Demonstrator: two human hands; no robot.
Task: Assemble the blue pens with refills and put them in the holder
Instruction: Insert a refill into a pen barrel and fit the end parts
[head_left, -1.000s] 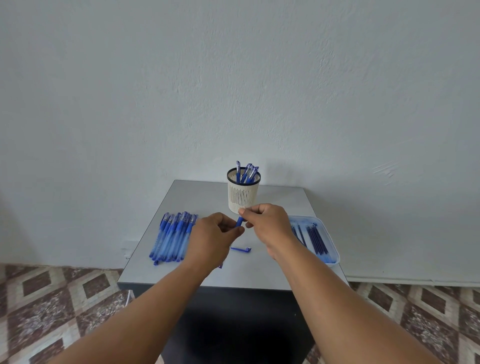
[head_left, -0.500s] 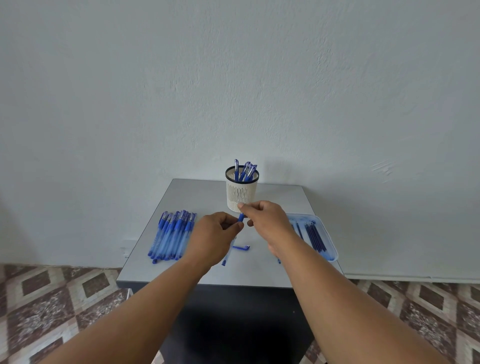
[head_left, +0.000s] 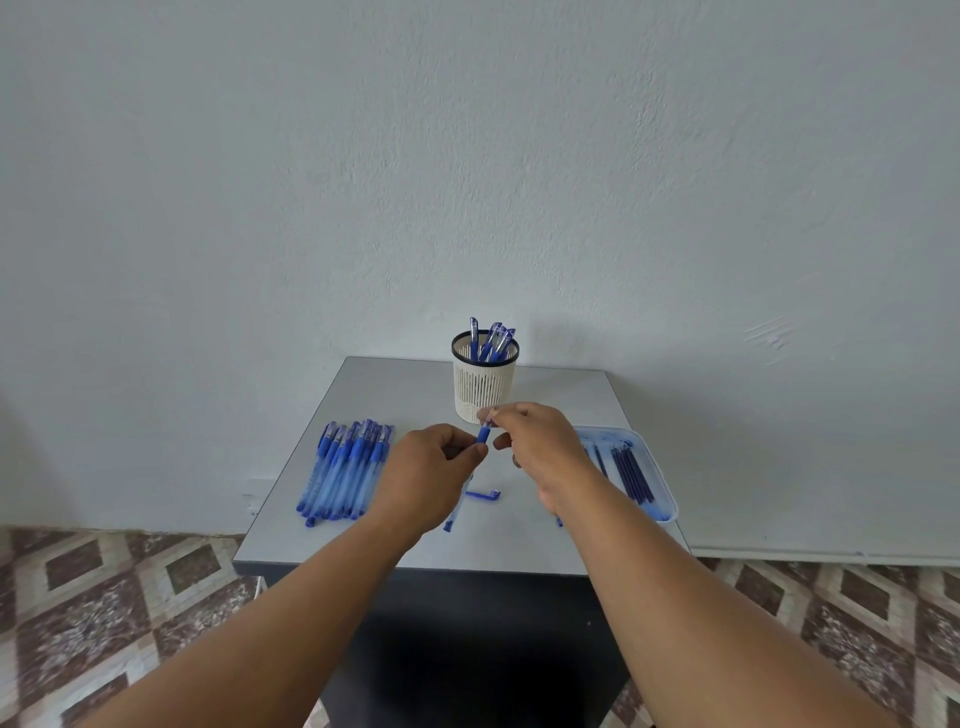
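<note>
Gripping translucent blue pen (head_left: 483, 434), both hands: left (head_left: 431, 475), right (head_left: 540, 447).

Translucent blue pen barrel (head_left: 483, 435) mostly hidden behind curled left hand (head_left: 426, 478); only grip end & lower tip show. Right hand (head_left: 540, 447) fingertips cover barrel's top end, so can't tell what's pinched there. Small blue cap w/ clip (head_left: 483, 495) partly behind left hand. Thin dark-blue refills (head_left: 631, 475) in pale-blue plastic tray (head_left: 667, 493): near ones covered by right wrist, count unclear. Both forearms cut off at bottom edge. Cream mesh plastic holder (head_left: 485, 384) base hidden by right fingers.
</note>
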